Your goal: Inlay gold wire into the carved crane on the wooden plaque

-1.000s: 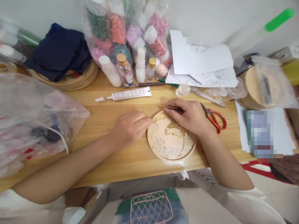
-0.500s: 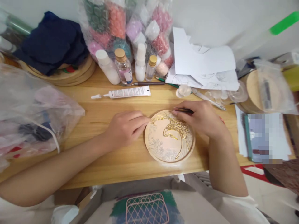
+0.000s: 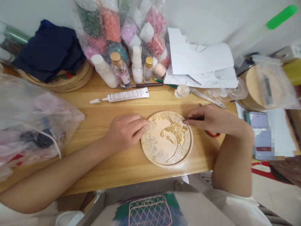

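A round, pale wooden plaque (image 3: 144,147) lies flat on the table, its raised rim around a drawn design. Gold outlines form a crane (image 3: 176,130) on its upper right; the wave pattern at lower left shows only thin dark lines. At the upper left rim, my left hand (image 3: 127,130) has its fingers closed and pressed against the edge. My right hand (image 3: 209,117) grips dark, slim tweezers (image 3: 198,118), their tip over the upper right rim. Whether anything is pinched in the tip is too small to tell. Beneath that hand, part of a red handle (image 3: 213,135) shows.
Behind the plaque lie a white glue tube (image 3: 128,94), a dark-handled tool (image 3: 148,84) and a pen (image 3: 208,98). Several small bottles (image 3: 120,70) stand before bagged beads. Cut paper (image 3: 199,62) is at the back right, a phone (image 3: 260,131) at right, a plastic bag (image 3: 47,106) at left.
My right hand has moved right, from over the crane's upper part to the plaque's right rim, still holding the tweezers. My left hand stays at the left rim. The view has shifted slightly.
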